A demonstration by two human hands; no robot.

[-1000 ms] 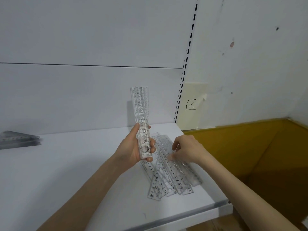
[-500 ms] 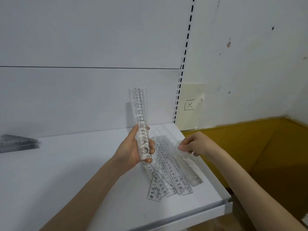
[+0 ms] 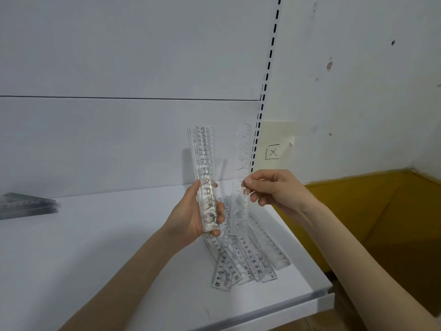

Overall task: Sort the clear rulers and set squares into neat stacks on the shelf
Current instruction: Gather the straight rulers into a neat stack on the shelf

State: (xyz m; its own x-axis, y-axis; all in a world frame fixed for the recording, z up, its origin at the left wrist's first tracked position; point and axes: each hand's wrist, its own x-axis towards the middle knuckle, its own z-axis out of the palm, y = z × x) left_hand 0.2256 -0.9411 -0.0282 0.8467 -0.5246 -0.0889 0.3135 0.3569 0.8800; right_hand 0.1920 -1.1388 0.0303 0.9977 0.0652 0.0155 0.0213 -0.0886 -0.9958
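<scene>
Upright, the clear ruler (image 3: pixel 242 187) shows faint printed markings.

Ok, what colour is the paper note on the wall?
The paper note is pale yellow with a black boxed X drawn on it; head view.

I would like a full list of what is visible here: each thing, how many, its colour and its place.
held rulers: a few together, clear, upright in the left hand
single ruler: one, clear, upright in the right hand
loose rulers: several, clear, fanned on the shelf's right end
blurred stack: one, greyish, shelf's far left
shelf: one, white
note: one, pale yellow, on the wall
left hand: grips held rulers
right hand: pinches single ruler
</scene>
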